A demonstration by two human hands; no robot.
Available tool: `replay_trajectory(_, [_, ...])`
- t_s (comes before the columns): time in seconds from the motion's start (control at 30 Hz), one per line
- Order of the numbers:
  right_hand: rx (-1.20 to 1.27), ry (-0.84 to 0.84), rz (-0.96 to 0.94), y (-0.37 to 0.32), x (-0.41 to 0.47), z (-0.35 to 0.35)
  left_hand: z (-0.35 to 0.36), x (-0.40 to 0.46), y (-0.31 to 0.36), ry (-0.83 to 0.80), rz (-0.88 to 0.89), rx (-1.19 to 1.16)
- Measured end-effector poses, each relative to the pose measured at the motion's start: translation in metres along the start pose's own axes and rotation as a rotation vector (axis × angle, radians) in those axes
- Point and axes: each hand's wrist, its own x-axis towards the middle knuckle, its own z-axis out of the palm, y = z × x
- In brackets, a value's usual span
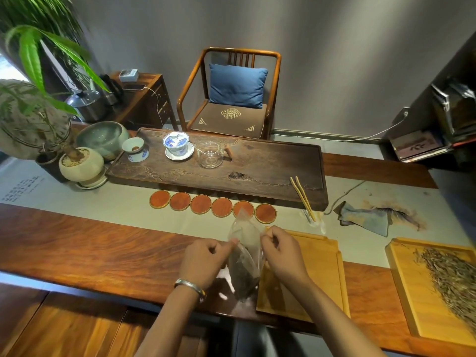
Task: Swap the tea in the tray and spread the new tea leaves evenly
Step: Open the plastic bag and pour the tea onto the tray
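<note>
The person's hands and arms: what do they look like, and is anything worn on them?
Both forearms are bare, with no sleeves showing in the head view and no gloves. The left hand has a silver-coloured metal bangle around its wrist; the band looks smooth and fairly broad. The right hand and its wrist carry nothing. I see no rings on the fingers that show.

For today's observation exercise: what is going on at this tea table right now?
A person holds a clear plastic bag of dark tea leaves upright, the left hand and right hand each pinching one side of its top. Right of the bag lies an empty bamboo tray. A second tray at far right holds pale tea leaves.
</note>
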Motion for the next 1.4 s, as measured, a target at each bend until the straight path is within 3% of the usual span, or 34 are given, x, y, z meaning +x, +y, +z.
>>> replay_trajectory(0.27, [-0.053, -0.042, 0.025, -0.004, -0.002, 0.005, 0.016, -0.007, 0.020, -0.092, 0.028, 0.062])
replay_trajectory(0.6, [-0.243, 0.017, -0.136, 0.002, -0.002, -0.027, -0.013, -0.003, 0.010, 0.029, -0.012, 0.115])
replay_trajectory(0.87, [-0.010, -0.126, -0.007, 0.015, -0.016, -0.022, 0.001, -0.005, 0.013, 0.043, 0.005, 0.042])
replay_trajectory(1.03, [-0.148, -0.184, 0.075, 0.052, -0.053, 0.005, 0.005, -0.008, 0.009, 0.022, 0.021, -0.017])
replay_trajectory(1.27, [-0.004, -0.095, 0.150, 0.064, -0.039, 0.055, 0.006, -0.015, 0.006, -0.021, 0.052, -0.087])
replay_trajectory(1.4, [-0.058, -0.082, 0.113, 0.067, -0.027, 0.048, -0.004, -0.020, -0.003, -0.035, 0.017, -0.142])
